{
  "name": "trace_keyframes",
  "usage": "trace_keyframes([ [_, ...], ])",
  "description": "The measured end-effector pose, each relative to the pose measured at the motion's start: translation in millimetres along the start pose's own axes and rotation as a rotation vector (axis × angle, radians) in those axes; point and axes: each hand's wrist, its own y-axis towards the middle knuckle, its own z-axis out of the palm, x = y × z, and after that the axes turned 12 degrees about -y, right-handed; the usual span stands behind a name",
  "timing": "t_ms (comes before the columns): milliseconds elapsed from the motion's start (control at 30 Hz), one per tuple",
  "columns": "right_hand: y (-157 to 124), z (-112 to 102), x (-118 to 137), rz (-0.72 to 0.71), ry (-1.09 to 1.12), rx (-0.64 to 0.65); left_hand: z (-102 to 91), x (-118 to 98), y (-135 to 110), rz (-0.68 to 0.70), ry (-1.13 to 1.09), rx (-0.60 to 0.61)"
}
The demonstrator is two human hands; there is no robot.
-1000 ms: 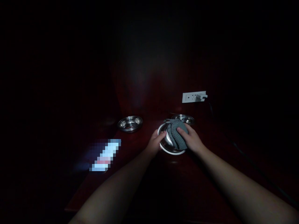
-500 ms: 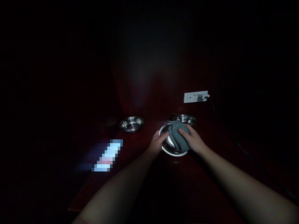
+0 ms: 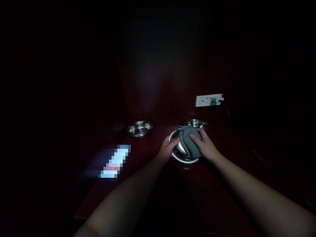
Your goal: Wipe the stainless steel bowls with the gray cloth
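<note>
A shiny metal bowl (image 3: 181,148) with a pale rim is held up over the dark red table, tilted toward me. My left hand (image 3: 168,148) grips its left side, thumb over the rim and the other fingers out of sight behind. A folded grey-green knitted cloth (image 3: 190,141) lies across the right part of the bowl and covers much of its inside. My right hand (image 3: 204,144) is closed on the cloth at the bowl's right edge, thumb on top; its other fingers are mostly hidden.
Metal bowls, seemingly stacked (image 3: 140,129), stand at the back left. Another metal dish (image 3: 197,124) sits behind my right hand. A bright pixelated screen (image 3: 115,163) lies on the left. A wall socket (image 3: 208,100) holds a plug, with a dark cable trailing right. Surroundings are very dark.
The whole view has shifted slightly, so everything sits a little higher and further right. Both hands keep their hold on the bowl and cloth, with hardly any change between them.
</note>
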Motion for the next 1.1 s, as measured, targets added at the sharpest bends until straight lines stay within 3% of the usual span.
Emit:
trace_keyframes([
  [1100,1.7,1.7,-2.7,0.05,-0.056,-0.002,0.4,-1.2,-1.1,0.003,0.026,-0.022],
])
